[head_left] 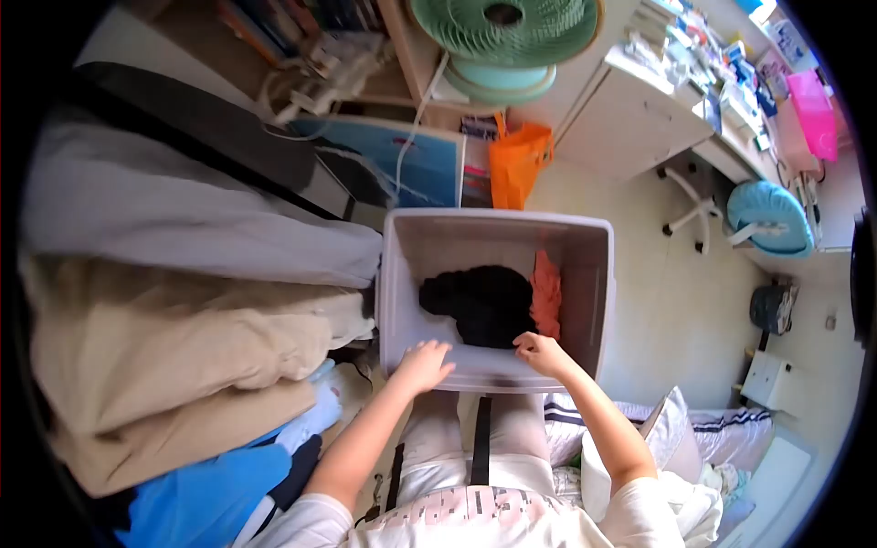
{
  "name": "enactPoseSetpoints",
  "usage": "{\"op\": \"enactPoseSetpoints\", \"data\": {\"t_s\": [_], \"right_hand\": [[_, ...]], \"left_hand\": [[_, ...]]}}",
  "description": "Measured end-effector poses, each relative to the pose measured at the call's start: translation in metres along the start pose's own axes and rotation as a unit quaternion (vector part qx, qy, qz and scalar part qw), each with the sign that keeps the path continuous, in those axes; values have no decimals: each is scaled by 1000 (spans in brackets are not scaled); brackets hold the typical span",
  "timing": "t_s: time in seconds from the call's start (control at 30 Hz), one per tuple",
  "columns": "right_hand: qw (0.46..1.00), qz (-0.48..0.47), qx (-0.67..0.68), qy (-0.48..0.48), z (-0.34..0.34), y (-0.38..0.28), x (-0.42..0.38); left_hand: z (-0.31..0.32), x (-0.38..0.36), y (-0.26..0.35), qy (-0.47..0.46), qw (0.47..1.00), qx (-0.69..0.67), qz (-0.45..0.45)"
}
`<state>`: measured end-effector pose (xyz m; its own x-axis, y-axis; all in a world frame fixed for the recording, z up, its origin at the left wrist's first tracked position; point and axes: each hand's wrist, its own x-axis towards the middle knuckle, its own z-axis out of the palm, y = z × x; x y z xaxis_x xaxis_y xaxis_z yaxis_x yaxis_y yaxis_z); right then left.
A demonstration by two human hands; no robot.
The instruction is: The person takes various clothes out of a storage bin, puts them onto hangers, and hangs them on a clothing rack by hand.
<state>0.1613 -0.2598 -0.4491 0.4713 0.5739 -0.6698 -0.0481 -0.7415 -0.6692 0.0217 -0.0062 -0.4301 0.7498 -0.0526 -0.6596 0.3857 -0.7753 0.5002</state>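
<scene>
Both hands reach into the bin (585,274): left hand (423,363) spread flat on its floor, right hand (539,351) pinching the black garment (480,301).

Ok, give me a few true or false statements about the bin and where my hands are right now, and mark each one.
1. A black garment lies inside the grey plastic bin. True.
2. The orange cloth lies on the floor outside the bin. False: it is in the bin, beside the black garment.
3. The left hand rests at the bin's near rim. True.
4. The right hand holds the green fan. False: it reaches into the bin by the black garment; the fan stands far off.
5. An orange bag sits beyond the bin. True.
</scene>
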Motion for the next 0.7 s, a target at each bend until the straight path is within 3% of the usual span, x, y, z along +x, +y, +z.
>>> {"op": "enactPoseSetpoints", "data": {"t_s": [0.03, 0.1, 0.17, 0.23, 0.27, 0.3, 0.37, 0.4, 0.43, 0.47, 0.5, 0.57, 0.63, 0.67, 0.7], "right_hand": [[999, 22, -25, -28, 9, 26, 23], [986, 88, -139, 36, 37, 72, 68], [949, 204, -233, 61, 39, 82, 105], [927, 280, -239, 69, 25, 82, 132], [927, 284, -237, 64, 36, 110, 144], [927, 258, -246, 118, 53, 155, 161], [923, 236, -253, 168, 67, 178, 167], [945, 280, 13, 166, 73, 168, 166], [900, 301, 276, 154, 78, 157, 170], [900, 302, 274, 154, 83, 154, 176], [937, 243, 250, 24, 89, 149, 181], [948, 108, 186, -234, 104, 135, 189], [964, 142, 204, -99, 99, 68, 164], [959, 111, 235, -116, 94, 60, 160], [959, 109, 234, -116, 84, 51, 153]], "left_hand": [[24, 33, -19, 15, 998, -63, 10], [59, 93, -51, -39, 993, -110, -31], [96, 141, -79, 2, 984, -152, -95], [115, 171, -92, 47, 963, -197, -178], [118, 182, -94, 46, 946, -227, -225], [123, 190, -96, 40, 946, -227, -226], [125, 197, -89, 13, 868, -395, -302], [121, 199, -80, -27, 819, -458, -344], [126, 206, -72, -31, 819, -459, -342], [131, 212, -65, -10, 775, -515, -365], [133, 214, -61, 11, 727, -568, -387], [168, 227, -79, 47, 741, -590, -316], [172, 232, -89, 63, 745, -589, -309], [154, 224, -82, 73, 725, -618, -294], [168, 234, -101, 116, 751, -570, -312]]}}
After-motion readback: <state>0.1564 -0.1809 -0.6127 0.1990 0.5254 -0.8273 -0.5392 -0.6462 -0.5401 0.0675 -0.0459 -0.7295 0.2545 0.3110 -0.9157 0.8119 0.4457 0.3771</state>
